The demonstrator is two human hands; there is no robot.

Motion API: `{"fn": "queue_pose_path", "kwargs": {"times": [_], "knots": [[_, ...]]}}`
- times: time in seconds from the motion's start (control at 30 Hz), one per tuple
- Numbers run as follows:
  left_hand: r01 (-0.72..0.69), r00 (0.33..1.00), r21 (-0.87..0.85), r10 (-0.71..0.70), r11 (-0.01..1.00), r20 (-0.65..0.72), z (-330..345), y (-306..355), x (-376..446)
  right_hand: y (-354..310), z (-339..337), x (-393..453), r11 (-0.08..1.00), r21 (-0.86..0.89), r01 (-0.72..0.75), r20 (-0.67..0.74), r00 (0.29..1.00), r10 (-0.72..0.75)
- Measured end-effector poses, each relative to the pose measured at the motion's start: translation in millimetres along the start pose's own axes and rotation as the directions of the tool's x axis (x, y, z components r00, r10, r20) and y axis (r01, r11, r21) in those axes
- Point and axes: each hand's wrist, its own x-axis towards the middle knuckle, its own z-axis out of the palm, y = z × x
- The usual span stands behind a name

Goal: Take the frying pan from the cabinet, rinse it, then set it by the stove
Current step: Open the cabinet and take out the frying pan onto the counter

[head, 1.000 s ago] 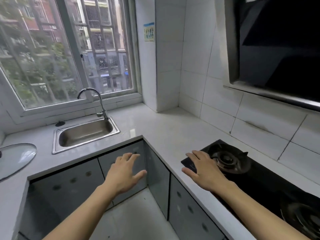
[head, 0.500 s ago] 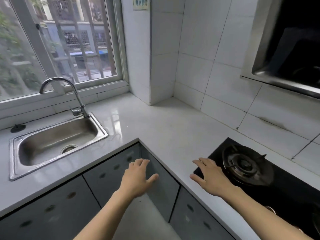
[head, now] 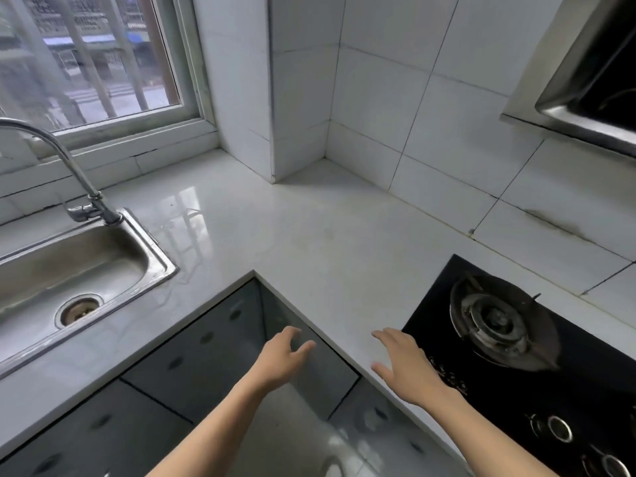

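No frying pan is in view. Grey glossy cabinet doors [head: 213, 342] run under the L-shaped white counter [head: 309, 235], all closed. My left hand [head: 280, 356] hovers open in front of the corner cabinet door, fingers spread, holding nothing. My right hand [head: 402, 363] is open above the counter edge, just left of the black gas stove [head: 516, 356]. A steel sink [head: 79, 270] with a curved tap [head: 69, 166] sits at the left.
A window [head: 93, 56] stands behind the sink. White tiled walls [head: 395, 98] form the far corner. A range hood [head: 592, 80] hangs at the upper right over the stove. Stove knobs [head: 559, 428] lie near my right forearm.
The view has moved closer and tilted down toward the counter corner. Both hands stay open and have shifted slightly forward; the left one is nearer the corner cabinet door.
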Motion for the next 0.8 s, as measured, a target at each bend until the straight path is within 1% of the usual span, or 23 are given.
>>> {"fn": "queue_pose_path", "kwargs": {"times": [0.07,0.1,0.13,0.2,0.27,0.33,0.4,0.47,0.6,0.8], "knots": [[0.112,0.993,-0.178,-0.105,0.978,0.049,10,-6,16,3,14,12,1.0,0.02,0.014,0.036,0.999,-0.015],[0.181,0.983,-0.308,-0.159,0.934,0.095,16,-9,24,5,20,18,0.999,0.028,0.025,0.051,0.998,-0.027],[0.245,0.969,-0.448,-0.207,0.86,0.133,24,-11,32,6,25,24,0.999,0.037,0.037,0.059,0.997,-0.039],[0.351,0.934,-0.661,-0.298,0.663,0.197,40,-12,46,10,36,35,0.997,0.067,0.049,0.047,0.998,-0.052],[0.421,0.896,-0.767,-0.353,0.485,0.269,57,-12,54,15,47,44,0.995,0.086,0.056,0.01,0.998,-0.057],[0.462,0.867,-0.813,-0.372,0.353,0.332,69,-11,60,22,57,49,0.995,0.082,0.063,-0.019,0.998,-0.062],[0.481,0.849,-0.841,-0.371,0.248,0.376,78,-10,66,28,66,52,0.995,0.076,0.067,-0.024,0.998,-0.065],[0.482,0.842,-0.86,-0.357,0.164,0.404,86,-9,72,33,75,54,0.996,0.071,0.057,-0.022,0.998,-0.056],[0.471,0.836,-0.879,-0.357,0.076,0.417,98,-13,81,38,81,59,0.994,0.09,0.057,-0.082,0.995,-0.049],[0.462,0.839,-0.887,-0.332,0.014,0.432,104,-13,88,38,83,60,0.995,0.065,0.07,-0.113,0.992,-0.063]]}}
